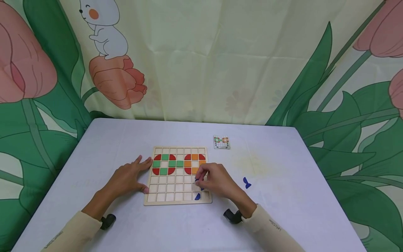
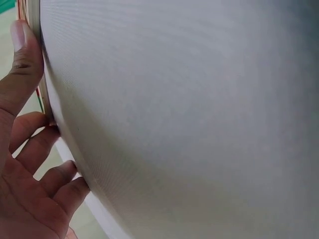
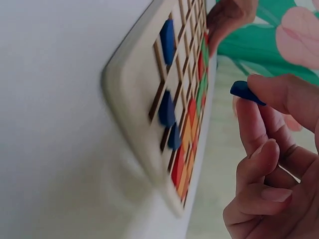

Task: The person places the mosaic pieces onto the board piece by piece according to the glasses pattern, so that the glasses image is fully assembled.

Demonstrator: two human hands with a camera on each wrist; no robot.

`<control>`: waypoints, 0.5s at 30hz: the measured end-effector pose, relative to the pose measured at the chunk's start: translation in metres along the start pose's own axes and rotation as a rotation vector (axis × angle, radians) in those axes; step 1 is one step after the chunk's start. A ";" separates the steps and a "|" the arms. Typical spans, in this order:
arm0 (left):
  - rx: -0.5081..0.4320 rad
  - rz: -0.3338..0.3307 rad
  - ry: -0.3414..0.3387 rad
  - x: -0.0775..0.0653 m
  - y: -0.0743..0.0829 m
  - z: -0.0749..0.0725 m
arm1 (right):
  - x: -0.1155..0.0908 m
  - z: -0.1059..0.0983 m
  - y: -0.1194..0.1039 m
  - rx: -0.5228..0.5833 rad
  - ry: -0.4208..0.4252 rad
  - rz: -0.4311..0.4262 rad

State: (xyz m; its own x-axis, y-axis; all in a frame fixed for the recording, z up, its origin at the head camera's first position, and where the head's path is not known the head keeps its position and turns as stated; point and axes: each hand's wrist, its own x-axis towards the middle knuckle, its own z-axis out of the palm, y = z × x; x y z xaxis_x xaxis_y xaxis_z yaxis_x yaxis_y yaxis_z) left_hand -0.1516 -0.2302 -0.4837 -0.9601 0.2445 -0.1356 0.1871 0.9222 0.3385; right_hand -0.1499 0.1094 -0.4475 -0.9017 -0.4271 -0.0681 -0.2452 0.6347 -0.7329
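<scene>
A wooden grid board (image 1: 171,197) lies on the table, with red rounded pieces (image 1: 171,171), green square tiles (image 1: 179,163) and orange square tiles (image 1: 187,163) in its upper rows. My left hand (image 1: 127,176) rests at the board's left side, fingers and thumb spread apart and touching the edge. Over the board's lower right part, my right hand (image 1: 217,180) pinches a small blue rounded piece (image 3: 244,91) between thumb and fingertip, raised off the grid. More blue pieces (image 3: 168,42) sit in cells near the board's right side; the right hand partly covers them in the head view.
Two loose blue pieces (image 1: 247,183) lie on the white tablecloth (image 1: 270,210) to the right of the board. A small pattern card (image 1: 221,142) lies behind the board's right corner. A printed curtain (image 1: 201,70) hangs behind the table.
</scene>
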 end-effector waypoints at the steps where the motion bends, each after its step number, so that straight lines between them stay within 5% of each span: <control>1: 0.000 0.000 -0.001 0.000 0.000 0.000 | 0.003 0.002 -0.003 0.002 -0.007 -0.008; 15: 0.000 -0.012 -0.010 0.000 0.000 0.000 | 0.031 0.021 -0.033 -0.007 -0.059 -0.140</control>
State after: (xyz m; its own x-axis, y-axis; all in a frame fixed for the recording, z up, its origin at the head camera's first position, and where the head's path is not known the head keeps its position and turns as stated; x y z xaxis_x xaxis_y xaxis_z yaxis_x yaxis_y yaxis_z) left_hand -0.1516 -0.2297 -0.4840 -0.9601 0.2364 -0.1492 0.1755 0.9252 0.3365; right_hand -0.1626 0.0618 -0.4394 -0.8359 -0.5488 -0.0057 -0.3697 0.5707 -0.7333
